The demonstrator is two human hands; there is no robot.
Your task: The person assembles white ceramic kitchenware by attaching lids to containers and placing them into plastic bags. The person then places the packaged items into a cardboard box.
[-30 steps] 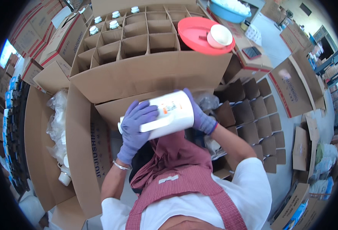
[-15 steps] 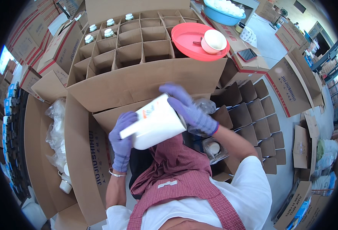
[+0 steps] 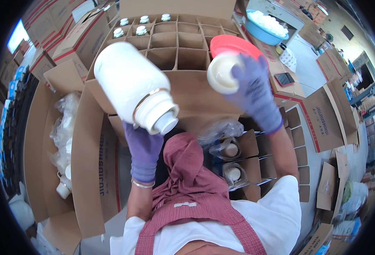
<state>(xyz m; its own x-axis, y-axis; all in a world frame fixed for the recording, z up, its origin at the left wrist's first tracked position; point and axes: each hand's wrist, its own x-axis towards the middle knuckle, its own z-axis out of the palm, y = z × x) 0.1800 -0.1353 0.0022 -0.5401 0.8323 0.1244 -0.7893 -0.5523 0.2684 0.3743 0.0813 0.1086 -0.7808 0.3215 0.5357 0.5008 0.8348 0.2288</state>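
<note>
My left hand (image 3: 142, 151), in a purple glove, grips a big white bottle (image 3: 130, 87) near its neck and holds it raised, open mouth tilted toward me. Its gold-edged label wraps the lower body. My right hand (image 3: 255, 91), also gloved, holds the bottle's cream-white cap (image 3: 222, 73) up in front of a red plate (image 3: 234, 44). Both hands hover above a cardboard box with a divider grid (image 3: 183, 46); three capped white bottles (image 3: 142, 19) and others stand in its far-left cells.
A blue bowl (image 3: 266, 32) of white caps and a phone (image 3: 284, 78) lie on a carton at the right. A second divided box (image 3: 255, 165) by my lap holds bagged bottles. Plastic bags with bottles (image 3: 64, 140) lie left. Stacked cartons surround me.
The cap has come off the bottle: my right hand lifted away to the right with it, while my left hand swung the bottle up and left, mouth toward me.
</note>
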